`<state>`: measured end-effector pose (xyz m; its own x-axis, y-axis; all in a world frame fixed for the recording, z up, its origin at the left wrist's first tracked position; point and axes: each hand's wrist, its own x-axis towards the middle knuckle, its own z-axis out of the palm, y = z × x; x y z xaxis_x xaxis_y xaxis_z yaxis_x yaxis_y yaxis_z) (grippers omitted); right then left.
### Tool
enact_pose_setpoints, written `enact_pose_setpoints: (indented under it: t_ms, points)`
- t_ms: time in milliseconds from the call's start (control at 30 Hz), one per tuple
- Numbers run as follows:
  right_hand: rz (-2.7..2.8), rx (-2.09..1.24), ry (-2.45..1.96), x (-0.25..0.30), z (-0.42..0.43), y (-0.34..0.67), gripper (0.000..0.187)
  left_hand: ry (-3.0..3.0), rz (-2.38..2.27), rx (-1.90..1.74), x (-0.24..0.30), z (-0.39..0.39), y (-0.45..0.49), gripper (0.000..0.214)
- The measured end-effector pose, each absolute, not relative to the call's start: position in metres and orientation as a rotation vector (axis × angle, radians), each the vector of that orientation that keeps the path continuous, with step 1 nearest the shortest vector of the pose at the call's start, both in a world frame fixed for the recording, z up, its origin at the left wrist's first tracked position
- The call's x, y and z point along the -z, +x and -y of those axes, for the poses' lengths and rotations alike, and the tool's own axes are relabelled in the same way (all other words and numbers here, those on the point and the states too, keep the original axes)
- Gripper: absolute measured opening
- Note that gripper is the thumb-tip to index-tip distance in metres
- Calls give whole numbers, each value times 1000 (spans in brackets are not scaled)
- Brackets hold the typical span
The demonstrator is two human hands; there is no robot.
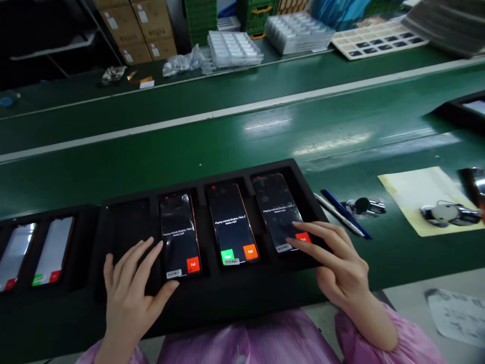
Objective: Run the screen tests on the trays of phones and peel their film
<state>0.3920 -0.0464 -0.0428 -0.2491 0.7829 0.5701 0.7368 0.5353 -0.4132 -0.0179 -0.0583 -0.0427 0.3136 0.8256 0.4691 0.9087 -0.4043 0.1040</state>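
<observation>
Three smartphones lie face up in the slots of a black foam tray (109, 202). The left smartphone (178, 217) and the right smartphone (275, 202) show melody text and a red Fail button. On the middle smartphone (231, 207) a green button and an orange-red Fail button are lit. My left hand (132, 288) hovers with spread fingers over the leftmost slot, its thumb by the left phone's lower corner. My right hand (341, 263) is over the right phone's lower edge with two fingers stretched out; whether they touch the glass I cannot tell.
Another tray with two lit smartphones (53, 250) adjoins at the left. Right of my tray lie pens (344, 215), a small metal-and-black device (364, 206) and yellow paper (413, 189) with a similar device (449, 213). Clear plastic trays (233, 48) stand across the green bench.
</observation>
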Motion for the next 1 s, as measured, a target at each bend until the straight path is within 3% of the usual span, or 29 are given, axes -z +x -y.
enact_pose_setpoints:
  t_ms: [333,533,800,1000]
  points:
    - [2010,-23,-1115,47,42,389,39,-2704,1302,663,23,64,33,42]
    - [1916,-43,-1149,46,46,388,43,-2656,1330,645,28,55,78,51]
    - [2022,-73,-1109,47,47,390,39,-2504,1519,712,35,81,-9,49]
    - [1974,-85,-1143,52,45,388,50,-2494,1556,514,39,97,-37,44]
